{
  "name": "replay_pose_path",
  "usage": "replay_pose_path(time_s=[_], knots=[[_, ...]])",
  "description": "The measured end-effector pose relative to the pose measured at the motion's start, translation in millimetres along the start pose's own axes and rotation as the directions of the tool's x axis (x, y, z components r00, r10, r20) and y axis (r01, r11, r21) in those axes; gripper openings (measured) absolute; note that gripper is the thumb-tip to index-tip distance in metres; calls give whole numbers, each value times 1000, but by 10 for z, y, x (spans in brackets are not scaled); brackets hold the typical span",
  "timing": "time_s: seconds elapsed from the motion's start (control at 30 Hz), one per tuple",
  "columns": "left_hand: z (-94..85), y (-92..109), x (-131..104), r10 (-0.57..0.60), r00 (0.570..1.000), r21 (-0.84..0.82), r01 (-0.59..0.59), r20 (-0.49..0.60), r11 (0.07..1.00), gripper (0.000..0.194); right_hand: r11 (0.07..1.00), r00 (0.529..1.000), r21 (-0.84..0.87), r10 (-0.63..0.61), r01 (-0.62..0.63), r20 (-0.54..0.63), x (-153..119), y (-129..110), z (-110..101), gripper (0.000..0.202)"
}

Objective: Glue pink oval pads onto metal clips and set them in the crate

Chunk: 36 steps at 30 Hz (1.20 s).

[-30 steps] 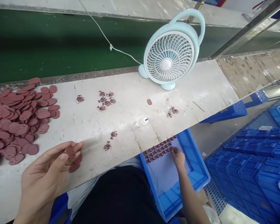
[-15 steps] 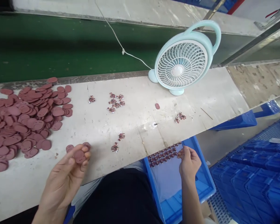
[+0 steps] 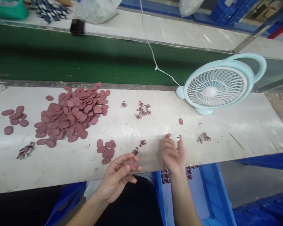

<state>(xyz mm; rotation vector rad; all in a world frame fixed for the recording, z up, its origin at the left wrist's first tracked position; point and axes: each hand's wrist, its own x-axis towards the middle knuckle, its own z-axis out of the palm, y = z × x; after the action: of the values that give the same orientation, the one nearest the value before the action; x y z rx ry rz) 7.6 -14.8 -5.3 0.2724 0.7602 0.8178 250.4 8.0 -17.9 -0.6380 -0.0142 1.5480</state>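
Note:
My left hand (image 3: 119,174) pinches a flat oval reddish-brown piece (image 3: 132,164) with small holes between thumb and fingers, just over the table's front edge. My right hand (image 3: 173,152) is over the table, palm up, with fingers curled and thumb apart from them. Between its thumb and fingers shows a small white bottle with a dark tip (image 3: 178,137), lying on the table; I see no firm grip on it. Beside my left hand lie a few loose ovals (image 3: 108,153) and small brown-and-silver figures (image 3: 142,142). Behind my right wrist, rows of such figures (image 3: 165,176) rest in a blue crate (image 3: 223,194).
A large heap of reddish-brown ovals (image 3: 66,114) covers the table's left part. More small figures (image 3: 142,110) lie mid-table. A light-blue fan (image 3: 209,91) stands at the back right, its white cord (image 3: 153,56) crossing a green belt (image 3: 122,59). A thin brown stick (image 3: 236,141) lies right.
My right hand has left the blue crate and moved up over the table to the bottle. My left hand, still holding an oval, has moved right. The view has swung left.

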Motion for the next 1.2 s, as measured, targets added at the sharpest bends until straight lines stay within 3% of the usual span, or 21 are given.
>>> replay_pose_path(time_s=[0.1, 0.27, 0.53, 0.67, 0.77, 0.87, 1.0, 1.2], knots=[[10, -24, 12, -9, 1000, -21, 9, 9, 1000, 26, 999, 1000, -17, 27, -27, -11, -174, 49, 221, 36], [31, -32, 46, -7, 1000, -33, 8, 18, 999, 25, 937, 994, -344, -84, 56, -68, -464, 314, 500, 37], [-60, 13, 56, -23, 991, 6, 24, -129, 1000, 19, 953, 985, -295, 24, -74, -169, -491, 654, 483, 46], [-83, 22, 46, -18, 992, 60, 25, -121, 998, 37, 952, 987, -304, -30, -21, -160, -521, 622, 472, 46], [-52, -2, 30, -25, 995, 56, 31, -98, 998, 38, 926, 989, -374, -95, 48, -110, -577, 558, 483, 46], [6, -49, 22, -45, 998, 31, 47, -53, 998, 33, 854, 977, -497, -206, 151, -57, -665, 528, 509, 38], [74, -101, 19, -54, 999, -11, 54, 9, 998, 30, 683, 922, -667, -386, 296, 15, -755, 588, 554, 27], [102, -98, 11, -19, 996, -29, 21, 84, 999, 32, 490, 841, -752, -517, 441, 157, -726, 740, 468, 22]])
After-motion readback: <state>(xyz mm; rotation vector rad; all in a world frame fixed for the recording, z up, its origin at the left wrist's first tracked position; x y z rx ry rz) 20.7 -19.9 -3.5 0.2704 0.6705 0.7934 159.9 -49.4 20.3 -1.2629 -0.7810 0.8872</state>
